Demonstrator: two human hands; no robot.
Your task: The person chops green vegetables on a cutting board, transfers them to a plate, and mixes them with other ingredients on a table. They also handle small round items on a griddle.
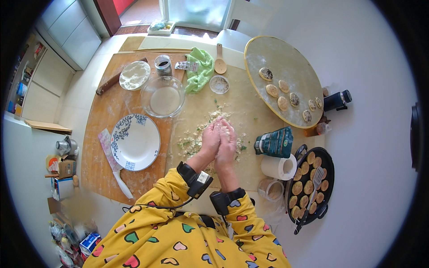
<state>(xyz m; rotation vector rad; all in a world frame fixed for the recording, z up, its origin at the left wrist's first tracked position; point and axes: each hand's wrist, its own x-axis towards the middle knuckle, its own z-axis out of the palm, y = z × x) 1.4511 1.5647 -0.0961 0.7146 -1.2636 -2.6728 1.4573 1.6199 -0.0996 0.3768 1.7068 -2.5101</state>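
Note:
My left hand and my right hand are pressed together palm to palm, dusted with flour, above a spread of crumbly dough with green bits on the table mat. Some pale crumbs show at the fingers; whether more lies between the palms is hidden. To the left is a white plate with a blue pattern, beside a kitchen knife with a white handle. Beyond my hands stand a glass bowl of whitish liquid, a bowl of flour and a small dish.
A round tray holding small flat cakes leans at the upper right. Nearer stand a green pouch, a paper roll, a plastic jar and a black pan of cakes with a slotted spatula. A green cloth lies beyond.

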